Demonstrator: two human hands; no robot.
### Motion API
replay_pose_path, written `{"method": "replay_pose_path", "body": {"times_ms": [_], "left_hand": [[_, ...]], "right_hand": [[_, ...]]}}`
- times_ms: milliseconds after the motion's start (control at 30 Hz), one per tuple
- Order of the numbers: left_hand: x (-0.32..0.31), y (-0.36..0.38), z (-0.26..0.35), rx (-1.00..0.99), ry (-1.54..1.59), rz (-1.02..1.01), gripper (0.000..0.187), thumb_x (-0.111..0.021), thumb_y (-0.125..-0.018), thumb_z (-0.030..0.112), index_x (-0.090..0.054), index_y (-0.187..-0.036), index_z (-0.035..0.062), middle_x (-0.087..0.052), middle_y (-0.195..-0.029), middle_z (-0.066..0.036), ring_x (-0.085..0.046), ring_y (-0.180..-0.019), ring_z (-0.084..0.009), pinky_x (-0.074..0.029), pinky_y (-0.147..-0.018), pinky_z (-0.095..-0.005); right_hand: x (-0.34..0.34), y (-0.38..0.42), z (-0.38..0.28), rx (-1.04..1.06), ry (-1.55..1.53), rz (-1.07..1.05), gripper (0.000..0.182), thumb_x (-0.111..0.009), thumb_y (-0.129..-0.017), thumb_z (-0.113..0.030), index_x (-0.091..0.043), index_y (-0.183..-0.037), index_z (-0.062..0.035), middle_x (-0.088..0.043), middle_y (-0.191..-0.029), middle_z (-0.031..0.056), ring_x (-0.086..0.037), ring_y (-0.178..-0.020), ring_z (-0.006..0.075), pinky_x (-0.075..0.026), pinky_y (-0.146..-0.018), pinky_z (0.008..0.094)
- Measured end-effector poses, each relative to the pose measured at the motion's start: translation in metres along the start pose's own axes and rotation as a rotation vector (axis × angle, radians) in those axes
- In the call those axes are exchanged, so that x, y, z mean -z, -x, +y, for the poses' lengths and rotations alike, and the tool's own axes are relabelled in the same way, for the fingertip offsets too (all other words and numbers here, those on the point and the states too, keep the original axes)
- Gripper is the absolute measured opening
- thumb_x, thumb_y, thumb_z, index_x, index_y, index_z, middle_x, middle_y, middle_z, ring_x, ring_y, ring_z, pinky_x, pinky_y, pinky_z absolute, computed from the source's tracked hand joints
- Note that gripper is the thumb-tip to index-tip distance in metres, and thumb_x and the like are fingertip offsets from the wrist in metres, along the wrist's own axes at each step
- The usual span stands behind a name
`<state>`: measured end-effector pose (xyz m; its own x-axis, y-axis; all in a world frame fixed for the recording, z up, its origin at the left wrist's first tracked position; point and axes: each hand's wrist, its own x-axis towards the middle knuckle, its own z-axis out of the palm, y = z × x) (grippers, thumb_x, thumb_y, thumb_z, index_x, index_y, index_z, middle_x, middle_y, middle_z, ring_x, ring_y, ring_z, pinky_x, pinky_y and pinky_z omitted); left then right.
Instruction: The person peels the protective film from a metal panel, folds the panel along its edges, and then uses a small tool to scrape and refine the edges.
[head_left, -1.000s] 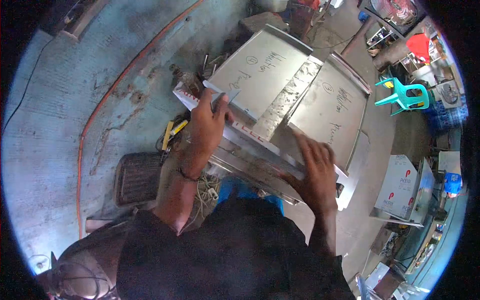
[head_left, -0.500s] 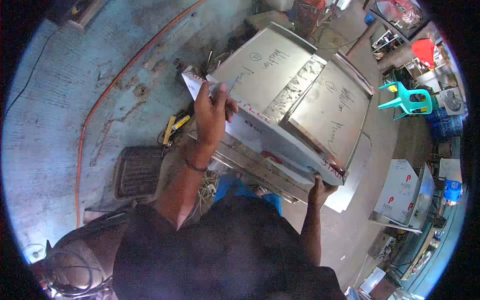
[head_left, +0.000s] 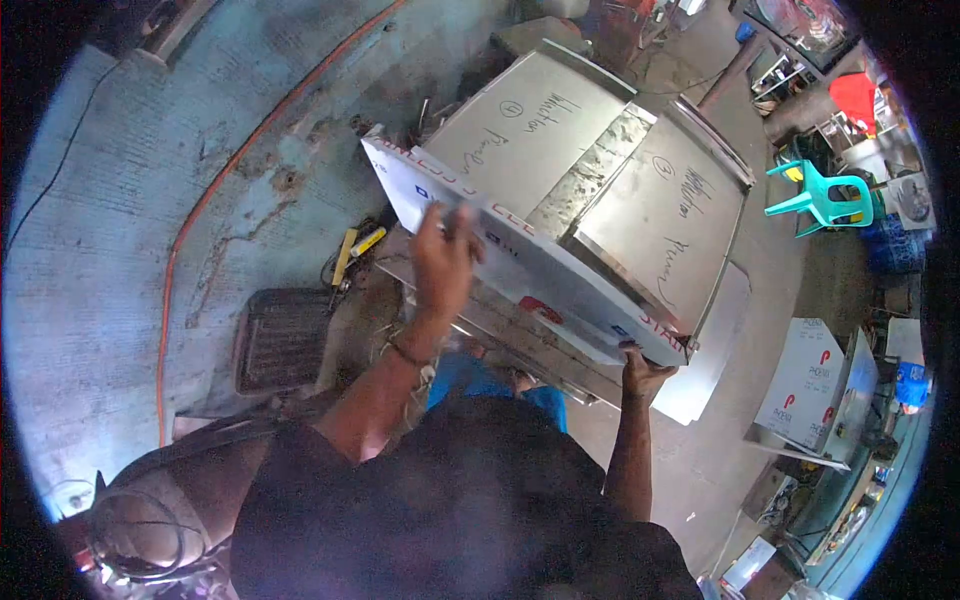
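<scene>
A long metal panel, covered in white film with red and blue print, stands tilted on edge along the near side of a workbench. Its lower right corner is in the grip of my right hand, fingers tucked under the edge. My left hand is at the panel's left half, fingers apart against or right before the white face. Beyond the panel lie two flat steel trays with handwriting, a left one and a right one, with a strip of stained bench top between them.
An orange hose runs along the blue wall at left. A dark ribbed mat and a yellow tool lie left of the bench. A teal plastic chair and film-covered sheets stand at right.
My left hand has come off the panel's upper left edge and moved down and right along its face. The panel has tipped, showing more of its white face. The right hand keeps its grip.
</scene>
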<state>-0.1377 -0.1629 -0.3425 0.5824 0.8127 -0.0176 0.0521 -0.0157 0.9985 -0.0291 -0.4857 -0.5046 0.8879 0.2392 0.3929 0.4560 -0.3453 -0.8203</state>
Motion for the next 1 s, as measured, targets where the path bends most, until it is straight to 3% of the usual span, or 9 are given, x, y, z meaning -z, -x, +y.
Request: {"method": "replay_pose_path", "body": {"times_ms": [200,300,400,500,600,633,800,933,1000], "left_hand": [[-0.032,0.039,-0.004,-0.101,-0.044,-0.065,0.034,-0.054,-0.101,0.036,-0.049,-0.102,0.0029,-0.052,-0.053,-0.001,-0.049,-0.044,-0.0075,-0.036,-0.041,-0.0223],[-0.007,0.007,0.003,-0.045,-0.083,0.007,0.033,-0.055,-0.101,0.033,-0.05,-0.104,0.0009,-0.054,-0.056,-0.003,-0.053,-0.047,-0.0096,-0.039,-0.043,-0.0254],[-0.016,0.011,0.003,-0.023,-0.043,0.079,0.036,-0.055,-0.101,0.035,-0.052,-0.104,-0.0006,-0.055,-0.057,-0.004,-0.056,-0.05,-0.012,-0.043,-0.046,-0.0278],[-0.038,0.042,0.002,-0.118,-0.155,-0.137,0.034,-0.052,-0.102,0.034,-0.051,-0.097,0.0003,-0.054,-0.056,-0.002,-0.052,-0.047,-0.0105,-0.04,-0.044,-0.0255],[-0.015,0.015,0.011,0.039,-0.165,0.013,0.038,-0.054,-0.101,0.036,-0.053,-0.101,-0.0019,-0.054,-0.056,-0.002,-0.054,-0.048,-0.0116,-0.042,-0.045,-0.0277],[-0.013,0.007,0.009,-0.06,-0.154,0.045,0.038,-0.054,-0.101,0.037,-0.053,-0.103,-0.0011,-0.054,-0.056,-0.002,-0.054,-0.049,-0.011,-0.042,-0.045,-0.0273],[-0.04,0.042,-0.003,-0.105,-0.23,-0.122,0.033,-0.052,-0.102,0.034,-0.051,-0.095,0.0021,-0.051,-0.056,-0.001,-0.053,-0.051,-0.0099,-0.041,-0.045,-0.0252],[-0.021,0.01,-0.001,-0.035,-0.141,0.067,0.042,-0.053,-0.1,0.042,-0.054,-0.102,-0.0004,-0.051,-0.056,-0.002,-0.054,-0.05,-0.0127,-0.044,-0.047,-0.0291],[-0.042,0.039,-0.017,-0.15,-0.159,-0.059,0.033,-0.058,-0.1,0.034,-0.053,-0.101,0.0015,-0.054,-0.057,-0.001,-0.049,-0.045,-0.0082,-0.036,-0.04,-0.0229]], "right_hand": [[-0.003,-0.021,-0.067,-0.349,-0.477,0.022,0.092,-0.092,-0.064,-0.01,-0.032,-0.135,-0.0046,-0.055,-0.119,0.0135,-0.058,-0.105,0.0248,-0.051,-0.091,0.0369],[-0.002,-0.024,-0.065,-0.427,-0.462,-0.01,0.086,-0.092,-0.065,-0.011,-0.039,-0.132,-0.0036,-0.055,-0.121,0.0125,-0.058,-0.106,0.0247,-0.051,-0.092,0.0376],[-0.006,-0.018,-0.055,-0.342,-0.54,0.024,0.086,-0.091,-0.066,-0.01,-0.037,-0.133,-0.0024,-0.056,-0.122,0.0123,-0.059,-0.106,0.0227,-0.052,-0.092,0.0373],[-0.007,-0.017,-0.052,-0.262,-0.474,0.027,0.083,-0.09,-0.068,-0.01,-0.038,-0.132,-0.0027,-0.056,-0.123,0.0127,-0.06,-0.106,0.0225,-0.053,-0.089,0.0363],[-0.007,-0.014,-0.031,-0.432,-0.593,-0.09,0.085,-0.091,-0.067,-0.012,-0.037,-0.132,-0.0042,-0.057,-0.121,0.0124,-0.06,-0.105,0.0214,-0.053,-0.088,0.0357],[-0.008,-0.014,-0.036,-0.433,-0.594,-0.08,0.085,-0.091,-0.067,-0.012,-0.037,-0.132,-0.0042,-0.057,-0.121,0.0124,-0.06,-0.105,0.0214,-0.053,-0.088,0.0357],[-0.013,-0.017,-0.036,-0.354,-0.655,0.01,0.095,-0.094,-0.064,-0.015,-0.031,-0.135,-0.0087,-0.057,-0.12,0.0114,-0.058,-0.105,0.02,-0.051,-0.09,0.0358],[-0.016,-0.015,-0.026,-0.283,-0.558,0.04,0.098,-0.094,-0.063,-0.013,-0.029,-0.136,-0.0092,-0.057,-0.12,0.0117,-0.058,-0.105,0.0218,-0.051,-0.091,0.0355],[-0.015,-0.016,-0.028,-0.521,-0.735,0.027,0.1,-0.094,-0.062,-0.012,-0.028,-0.137,-0.0087,-0.057,-0.119,0.0119,-0.058,-0.105,0.0227,-0.05,-0.091,0.0363]]}}
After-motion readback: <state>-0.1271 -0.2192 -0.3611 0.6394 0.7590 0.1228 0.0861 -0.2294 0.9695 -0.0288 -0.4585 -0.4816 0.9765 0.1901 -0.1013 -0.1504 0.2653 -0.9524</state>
